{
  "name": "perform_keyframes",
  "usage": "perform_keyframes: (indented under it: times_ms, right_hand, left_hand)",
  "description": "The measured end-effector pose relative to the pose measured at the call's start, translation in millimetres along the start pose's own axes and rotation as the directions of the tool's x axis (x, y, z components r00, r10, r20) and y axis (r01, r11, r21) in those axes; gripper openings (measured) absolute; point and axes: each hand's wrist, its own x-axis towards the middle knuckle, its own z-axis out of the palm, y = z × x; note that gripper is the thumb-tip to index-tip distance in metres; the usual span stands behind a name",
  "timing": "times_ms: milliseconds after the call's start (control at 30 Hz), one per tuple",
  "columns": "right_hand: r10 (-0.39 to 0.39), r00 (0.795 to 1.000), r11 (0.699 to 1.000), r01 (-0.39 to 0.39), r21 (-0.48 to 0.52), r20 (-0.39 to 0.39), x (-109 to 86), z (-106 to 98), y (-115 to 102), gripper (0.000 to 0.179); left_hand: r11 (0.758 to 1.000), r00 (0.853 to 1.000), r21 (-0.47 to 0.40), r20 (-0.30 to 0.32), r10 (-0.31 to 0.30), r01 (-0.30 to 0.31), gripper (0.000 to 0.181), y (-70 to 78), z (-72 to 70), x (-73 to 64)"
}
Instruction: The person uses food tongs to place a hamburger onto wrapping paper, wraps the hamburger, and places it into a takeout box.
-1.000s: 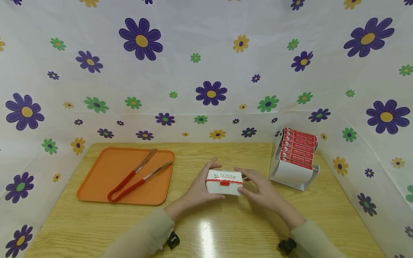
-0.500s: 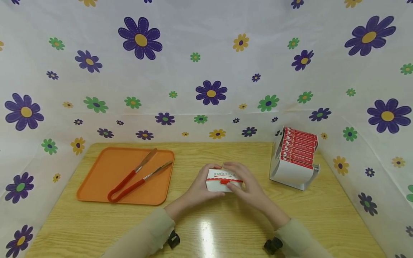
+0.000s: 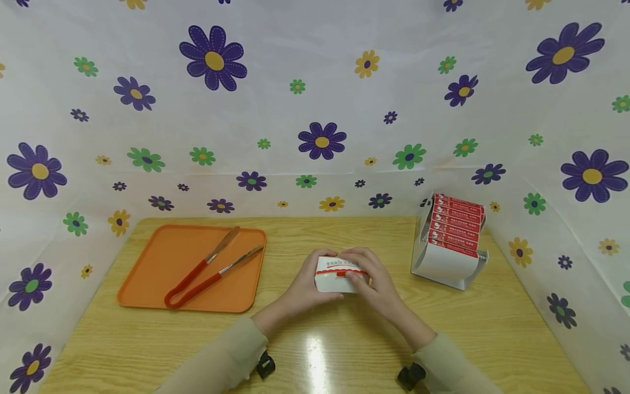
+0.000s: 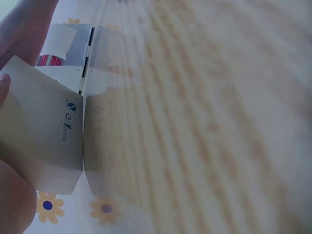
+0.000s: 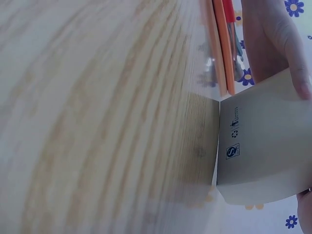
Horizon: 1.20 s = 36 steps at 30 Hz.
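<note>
A small white cardboard takeaway box [image 3: 331,283] with a red scalloped band and a red tab [image 3: 342,273] on its front stands on the table between both hands. My left hand [image 3: 305,282] grips its left end, thumb low along the front and fingers up at the back. Over the right end lies my right hand [image 3: 377,282], its fingers behind the box and its thumb on the front at the tab. Both wrist views show the box's plain wall [image 4: 46,126] with small printed marks, its lower edge at the tabletop. The box's inside is hidden.
To the left lies an orange tray [image 3: 143,268] with red-handled tongs [image 3: 197,279] on it, their tips spread. At the back right a white holder [image 3: 445,268] carries several red-and-white packets [image 3: 455,224]. A flowered cloth [image 3: 275,120] hangs round the wooden table [image 3: 315,339].
My right hand has moved left from the box's right side, its fingers now over the right end and its thumb at the red tab. The left hand keeps its grip.
</note>
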Motion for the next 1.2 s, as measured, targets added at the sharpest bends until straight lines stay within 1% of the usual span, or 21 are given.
perform_keyframes:
  times_ms: [133,433,533,633,667,733,800,867,933,1000,1067,1100,1167,1200]
  right_hand:
    - [0.012,1.000,1.000,-0.012,0.004,0.014,-0.7,-2,-2,0.038]
    - [0.039,0.999,0.999,-0.038,-0.023,0.031,-2.2,-6,-4,0.040]
    - [0.052,0.998,0.998,-0.051,-0.032,0.027,-3.3,-7,-2,0.041]
    - [0.050,0.999,0.998,-0.049,-0.047,0.014,-4.1,-7,-1,0.040]
    - [0.044,0.999,0.998,-0.043,-0.056,0.010,-4.2,-7,0,0.040]
    - [0.026,1.000,0.997,-0.026,-0.068,0.002,-4.4,-6,1,0.040]
    - [-0.002,1.000,0.996,0.002,-0.091,-0.008,-4.6,-4,3,0.040]
    - [-0.043,0.999,0.991,0.041,-0.127,-0.013,-4.9,-2,5,0.042]
    - [-0.096,0.995,0.981,0.092,-0.173,-0.014,-5.7,0,7,0.044]
    - [-0.156,0.988,0.960,0.151,-0.236,-0.003,-6.4,3,9,0.045]
    - [-0.207,0.978,0.934,0.202,-0.295,0.016,-7.0,4,11,0.044]
    - [-0.223,0.974,0.922,0.220,-0.318,0.027,-7.4,5,11,0.043]
    - [-0.245,0.968,0.902,0.246,-0.356,0.049,-7.9,6,12,0.041]
    - [-0.250,0.966,0.893,0.254,-0.371,0.060,-8.2,6,12,0.041]
  left_hand:
    - [1.000,1.000,0.012,-0.003,-0.002,0.002,0.089,1.2,0.5,0.1]
    - [0.997,1.000,0.072,-0.014,0.017,-0.016,0.088,3.4,1.1,1.1]
    - [0.989,0.998,0.137,-0.030,0.056,-0.052,0.088,2.4,0.4,0.6]
    - [0.966,0.992,0.238,-0.047,0.118,-0.104,0.087,-0.6,-1.6,-0.6]
    - [0.952,0.989,0.282,-0.048,0.141,-0.122,0.086,-2.2,-2.7,-1.1]
    - [0.915,0.983,0.371,-0.031,0.181,-0.157,0.086,-6.6,-5.6,-2.4]
    - [0.873,0.978,0.450,0.005,0.208,-0.188,0.085,-10.3,-9.4,-4.2]
    - [0.825,0.972,0.521,0.052,0.228,-0.221,0.085,-12.0,-14.1,-6.7]
    - [0.786,0.968,0.567,0.102,0.231,-0.247,0.086,-10.2,-19.3,-9.6]
    - [0.743,0.964,0.615,0.149,0.221,-0.265,0.086,-7.4,-24.0,-12.4]
    - [0.691,0.958,0.664,0.189,0.215,-0.286,0.082,-4.0,-27.8,-14.6]
    - [0.660,0.956,0.691,0.207,0.209,-0.294,0.079,-3.5,-29.0,-15.3]
    - [0.600,0.951,0.737,0.239,0.199,-0.310,0.072,-3.6,-30.9,-16.6]
    - [0.577,0.948,0.752,0.252,0.193,-0.317,0.069,-3.6,-31.7,-17.1]
